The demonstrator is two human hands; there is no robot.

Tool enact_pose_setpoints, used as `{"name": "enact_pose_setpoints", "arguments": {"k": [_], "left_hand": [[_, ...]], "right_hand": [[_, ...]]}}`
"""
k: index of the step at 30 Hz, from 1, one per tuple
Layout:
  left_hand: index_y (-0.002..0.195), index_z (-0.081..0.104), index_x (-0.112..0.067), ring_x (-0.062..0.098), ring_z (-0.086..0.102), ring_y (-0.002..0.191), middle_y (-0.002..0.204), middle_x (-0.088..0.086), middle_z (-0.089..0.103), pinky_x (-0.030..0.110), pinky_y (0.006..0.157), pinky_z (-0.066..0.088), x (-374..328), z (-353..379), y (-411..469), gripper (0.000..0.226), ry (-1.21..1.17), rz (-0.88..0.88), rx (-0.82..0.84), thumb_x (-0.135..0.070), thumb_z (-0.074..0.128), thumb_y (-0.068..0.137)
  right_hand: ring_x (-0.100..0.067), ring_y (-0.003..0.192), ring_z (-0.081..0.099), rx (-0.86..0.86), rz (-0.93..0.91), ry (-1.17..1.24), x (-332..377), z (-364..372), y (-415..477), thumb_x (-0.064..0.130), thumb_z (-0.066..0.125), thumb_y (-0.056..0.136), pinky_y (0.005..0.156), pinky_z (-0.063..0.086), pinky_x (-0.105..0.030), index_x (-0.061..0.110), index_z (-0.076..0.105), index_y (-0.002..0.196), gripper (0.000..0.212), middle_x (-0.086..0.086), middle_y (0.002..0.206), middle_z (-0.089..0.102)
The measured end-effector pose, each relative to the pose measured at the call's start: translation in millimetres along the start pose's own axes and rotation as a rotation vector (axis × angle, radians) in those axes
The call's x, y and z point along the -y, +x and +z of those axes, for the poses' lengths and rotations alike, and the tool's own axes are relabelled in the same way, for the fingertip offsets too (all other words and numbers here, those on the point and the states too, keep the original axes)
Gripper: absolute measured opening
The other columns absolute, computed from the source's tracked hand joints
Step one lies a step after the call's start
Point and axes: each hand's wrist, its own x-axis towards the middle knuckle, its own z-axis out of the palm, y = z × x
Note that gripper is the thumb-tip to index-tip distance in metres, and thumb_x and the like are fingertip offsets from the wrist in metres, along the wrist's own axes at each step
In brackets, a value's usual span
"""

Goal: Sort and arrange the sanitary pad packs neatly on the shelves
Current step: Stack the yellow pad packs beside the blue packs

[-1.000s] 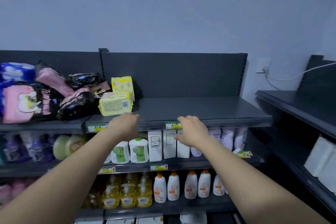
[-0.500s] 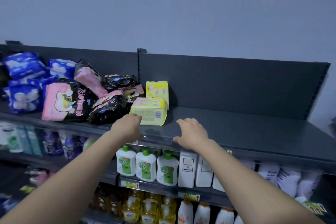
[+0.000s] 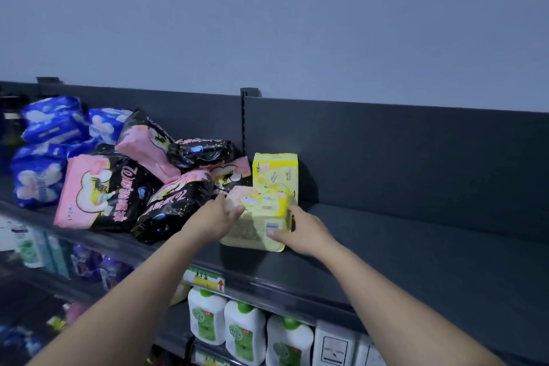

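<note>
The shelf (image 3: 416,246) looks like metal, painted dark grey, smooth and matt, and its back panel (image 3: 386,157) has the same dull finish. The flat yellow pack (image 3: 258,217) is wrapped in thin, soft plastic with a little shine. The standing yellow pack (image 3: 274,172) behind it has the same wrap. The black and pink packs (image 3: 113,187) are in crinkly plastic that is very glossy and catches the light. The blue packs (image 3: 50,125) are in shiny, puffy plastic too. The soap bottles (image 3: 243,333) below are hard, smooth white plastic. The price label (image 3: 205,278) looks like paper. The wall (image 3: 267,24) is smooth and matt
</note>
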Motion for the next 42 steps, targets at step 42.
{"name": "enact_pose_setpoints", "arguments": {"k": [42], "left_hand": [[0.150, 0.015, -0.023, 0.020, 0.054, 0.114, 0.127, -0.001, 0.054, 0.038, 0.090, 0.047, -43.0, 39.0, 129.8, 0.114, -0.692, 0.093, 0.108, -0.009, 0.088, 0.064]], "right_hand": [[-0.005, 0.065, 0.048, -0.629, 0.253, 0.117, -51.9, -34.4, -61.0, 0.038, 0.081, 0.070, 0.057, 0.034, -0.020, 0.030, 0.037, 0.067, 0.045, 0.008, 0.079, 0.048]]}}
